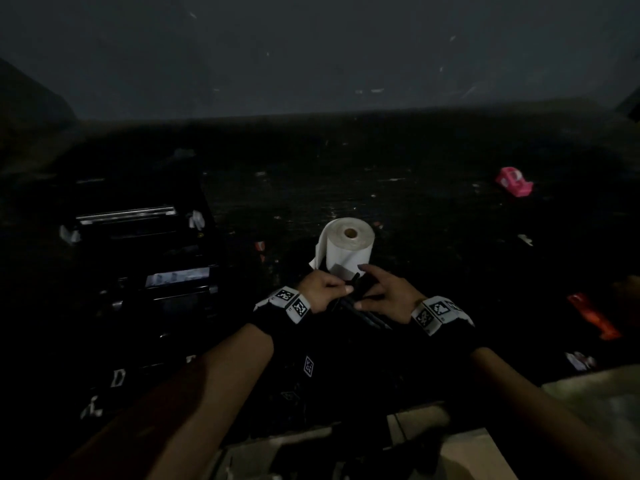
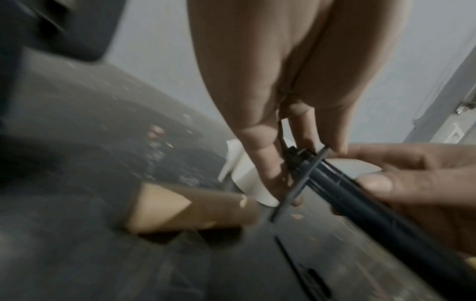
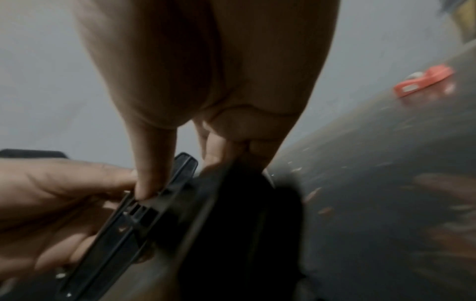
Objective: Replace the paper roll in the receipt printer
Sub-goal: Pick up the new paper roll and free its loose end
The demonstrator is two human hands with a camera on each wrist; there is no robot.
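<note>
A black plastic roll spindle [image 1: 360,306] with a flat flange [image 2: 296,183] is held between both hands just in front of me. My left hand [image 1: 325,289] pinches the flange end with its fingertips [image 2: 270,175]. My right hand [image 1: 384,292] grips the dark shaft [image 2: 360,193], its thumb [image 3: 152,183] pressed on the flange [image 3: 144,220]. A white paper roll [image 1: 348,247] stands on end just beyond the hands, a loose flap hanging at its left. An empty brown cardboard core [image 2: 190,209] lies on the table near my left hand. The black receipt printer [image 1: 145,258] stands with its lid up at the left.
The dark table [image 1: 433,209] is littered with small scraps. A pink object [image 1: 514,181] lies at the far right and an orange-red one [image 1: 592,317] nearer on the right. A grey wall [image 1: 311,57] rises behind the table. The scene is dim.
</note>
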